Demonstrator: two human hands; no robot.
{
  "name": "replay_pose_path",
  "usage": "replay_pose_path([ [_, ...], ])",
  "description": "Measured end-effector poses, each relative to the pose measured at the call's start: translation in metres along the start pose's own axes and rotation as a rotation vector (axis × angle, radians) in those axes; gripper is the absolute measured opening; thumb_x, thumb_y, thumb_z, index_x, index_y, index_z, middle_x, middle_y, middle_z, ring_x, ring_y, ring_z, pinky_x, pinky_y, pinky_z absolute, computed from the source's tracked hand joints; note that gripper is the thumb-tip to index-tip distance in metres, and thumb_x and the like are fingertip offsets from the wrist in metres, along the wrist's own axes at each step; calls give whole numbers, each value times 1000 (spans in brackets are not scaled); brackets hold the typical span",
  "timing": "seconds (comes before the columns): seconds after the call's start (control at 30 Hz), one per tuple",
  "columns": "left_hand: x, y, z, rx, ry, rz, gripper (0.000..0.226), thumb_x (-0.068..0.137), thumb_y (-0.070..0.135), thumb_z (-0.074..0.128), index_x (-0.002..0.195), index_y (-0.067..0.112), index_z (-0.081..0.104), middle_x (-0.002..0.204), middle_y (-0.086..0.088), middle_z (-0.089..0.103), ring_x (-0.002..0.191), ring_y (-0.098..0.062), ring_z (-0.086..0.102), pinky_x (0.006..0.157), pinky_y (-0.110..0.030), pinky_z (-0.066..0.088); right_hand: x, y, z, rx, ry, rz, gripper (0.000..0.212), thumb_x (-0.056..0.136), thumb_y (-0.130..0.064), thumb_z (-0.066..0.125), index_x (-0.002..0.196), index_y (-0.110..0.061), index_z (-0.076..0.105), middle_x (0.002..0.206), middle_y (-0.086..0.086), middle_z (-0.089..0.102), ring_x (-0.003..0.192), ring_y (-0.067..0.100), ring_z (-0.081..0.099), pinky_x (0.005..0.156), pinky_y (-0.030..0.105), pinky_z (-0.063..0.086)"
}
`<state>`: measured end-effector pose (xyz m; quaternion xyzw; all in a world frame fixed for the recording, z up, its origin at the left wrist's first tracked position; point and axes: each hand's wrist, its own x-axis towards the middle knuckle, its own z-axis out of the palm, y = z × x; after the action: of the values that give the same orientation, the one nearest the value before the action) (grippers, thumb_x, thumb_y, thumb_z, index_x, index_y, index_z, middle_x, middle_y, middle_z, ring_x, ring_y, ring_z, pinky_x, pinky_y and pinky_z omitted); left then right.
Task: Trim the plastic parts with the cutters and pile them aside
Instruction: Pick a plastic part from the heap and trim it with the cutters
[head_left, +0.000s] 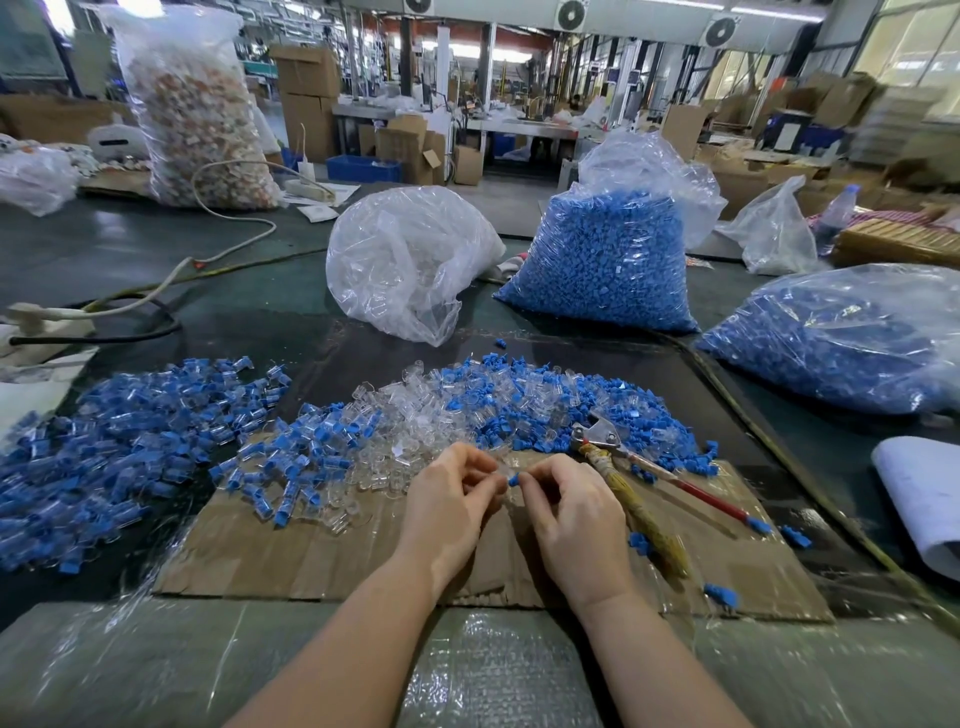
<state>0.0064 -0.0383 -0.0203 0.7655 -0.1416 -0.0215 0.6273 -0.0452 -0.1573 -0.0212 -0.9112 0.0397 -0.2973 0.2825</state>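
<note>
Head view, lower centre: left hand pinches a clear plastic part, right hand pinches its blue cap. Cutters lie on cardboard just right. No legible writing. Clear bags behind hold blue parts.
</note>
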Motion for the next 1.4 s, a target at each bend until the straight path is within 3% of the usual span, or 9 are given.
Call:
replay_pose_path([
  [0.23, 0, 0, -1, 53, -37, 7, 17, 82, 7, 67, 77, 21, 59, 74, -2, 66, 71, -11, 65, 66, -20, 53, -1, 0, -2, 38, 32, 15, 10, 89, -17, 61, 80, -15, 59, 75, -8, 57, 73, 11, 52, 67, 27, 43],
  [0.33, 1, 1, -1, 97, -42, 26, 19, 82, 9, 69, 76, 24, 59, 73, 2, 65, 69, -8, 63, 64, -16, 50, 0, -1, -2, 74, 31, 31, 8, 90, -17, 61, 82, -16, 60, 75, -7, 59, 73, 12, 54, 67, 28, 44],
  [0.47, -1, 4, -2, 48, -55, 6, 17, 83, 6, 66, 77, 20, 60, 74, -2, 67, 73, -14, 67, 71, -27, 56, -1, -1, -2, 92, -18, 39, 6, 90, -18, 60, 84, -16, 61, 77, -4, 64, 72, 12, 57, 67, 28, 47],
  [0.7, -2, 5, -4, -57, -40, -32, 15, 84, -1, 62, 80, 13, 60, 72, -6, 65, 60, -1, 63, 57, -12, 48, -1, 0, 0, -7, -96, -5, 12, 90, -25, 59, 81, -18, 59, 76, -5, 60, 74, 14, 55, 70, 35, 47],
  [0.9, 0, 1, -2, 18, -67, -21, 18, 85, 1, 61, 77, 17, 59, 73, -10, 65, 67, -16, 60, 70, -30, 52, -1, 2, 3, -48, -100, -2, 15, 89, -26, 60, 77, -18, 57, 73, -2, 60, 74, 20, 55, 66, 33, 41],
  [1.03, 0, 0, -3, 45, -43, -12, 22, 88, 4, 58, 76, 22, 58, 72, -3, 63, 65, -10, 58, 63, -16, 48, -1, -1, 1, -27, -71, -50, 11, 88, -25, 64, 80, -17, 60, 75, -6, 60, 72, 13, 54, 64, 28, 43],
  [1.17, 1, 1, -3, 78, -44, -1, 21, 90, 6, 57, 79, 24, 58, 77, -5, 64, 71, -15, 61, 68, -23, 50, -2, -3, -1, 23, -36, -84, 13, 84, -19, 69, 96, -17, 65, 90, -7, 64, 82, 10, 57, 74, 24, 47],
  [1.27, 0, 2, -4, 87, -49, 12, 20, 90, 6, 57, 79, 23, 58, 76, -5, 64, 68, -11, 60, 64, -18, 49, -1, -3, -2, 9, -60, -106, 18, 84, -16, 69, 102, -17, 68, 99, -6, 66, 96, 10, 59, 85, 24, 47],
  [1.4, 0, 2, -4, 90, -46, 23, 19, 89, 7, 58, 79, 23, 59, 73, -2, 64, 64, -6, 59, 60, -12, 46, -1, -3, -2, -5, -72, -115, 18, 84, -16, 69, 101, -19, 69, 100, -6, 66, 97, 9, 58, 85, 19, 44],
])
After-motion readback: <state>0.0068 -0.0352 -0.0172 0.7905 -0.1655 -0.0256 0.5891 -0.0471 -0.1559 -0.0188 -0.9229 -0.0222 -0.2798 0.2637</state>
